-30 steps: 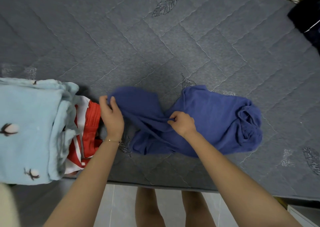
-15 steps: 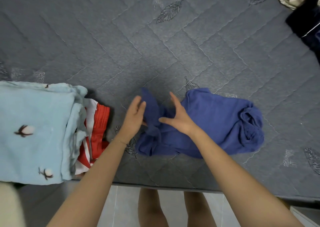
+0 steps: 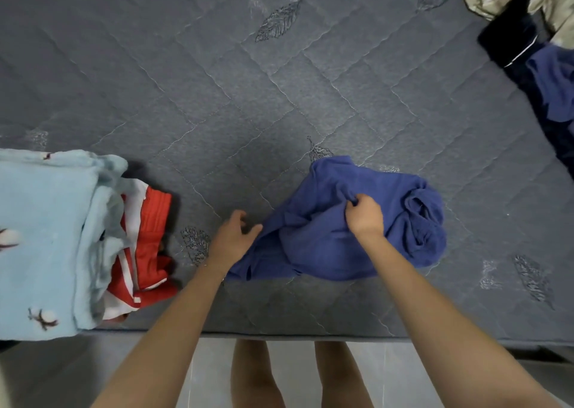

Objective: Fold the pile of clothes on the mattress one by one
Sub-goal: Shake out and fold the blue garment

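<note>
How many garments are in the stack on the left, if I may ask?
2: light blue garment on top, red-and-white garment beneath it; others may be hidden.

Blue garment [image 3: 323,190], gry leaf-quilt mattress [image 3: 217,81], red/wht cloth [image 3: 152,221]

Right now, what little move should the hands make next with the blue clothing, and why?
Probably pull the blue garment out flat. It lies bunched on the mattress; the right hand pinches a fold near its middle, the left hand sits at its left edge.
</note>
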{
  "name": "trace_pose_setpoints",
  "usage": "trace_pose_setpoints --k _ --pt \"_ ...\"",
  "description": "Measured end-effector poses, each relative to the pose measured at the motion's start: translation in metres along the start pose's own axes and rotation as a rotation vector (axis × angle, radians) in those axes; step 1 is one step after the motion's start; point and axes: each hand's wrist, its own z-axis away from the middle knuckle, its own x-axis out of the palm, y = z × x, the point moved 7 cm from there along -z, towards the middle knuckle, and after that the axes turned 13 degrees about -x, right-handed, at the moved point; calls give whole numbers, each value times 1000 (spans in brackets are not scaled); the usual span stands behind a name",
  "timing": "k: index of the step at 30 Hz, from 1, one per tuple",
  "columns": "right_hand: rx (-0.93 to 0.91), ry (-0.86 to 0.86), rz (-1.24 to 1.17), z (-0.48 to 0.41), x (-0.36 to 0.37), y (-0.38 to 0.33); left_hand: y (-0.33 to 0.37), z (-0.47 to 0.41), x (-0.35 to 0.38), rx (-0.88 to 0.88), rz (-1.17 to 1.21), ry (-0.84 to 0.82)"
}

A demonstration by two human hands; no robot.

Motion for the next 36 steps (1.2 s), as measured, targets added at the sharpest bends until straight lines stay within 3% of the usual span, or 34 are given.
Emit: trace_pose_setpoints --k 3,5,8,11,16,23,26,31,36 --pt "54 15 102 0 -16 22 4 9 20 109 -111 -42" --pt "63 6 189 1 -20 27 10 14 21 176 -169 47" --pt "30 78 257 2 -23 23 14 15 7 161 48 141" --pt "-137 96 204 2 -12 -2 16 13 -8 121 208 137" --pt "-595 -169 200 7 38 -65 23 10 -10 149 230 15" --pt "-830 -450 245 15 104 -117 17 8 -21 157 328 -34" --pt "-801 -458 99 16 112 -128 3 1 -29 118 318 -19" --pt "-644 -413 -10 6 120 -132 -16 -4 -51 139 233 211" --pt "-513 -370 -178 -4 130 -136 -5 5 -27 191 -12 212"
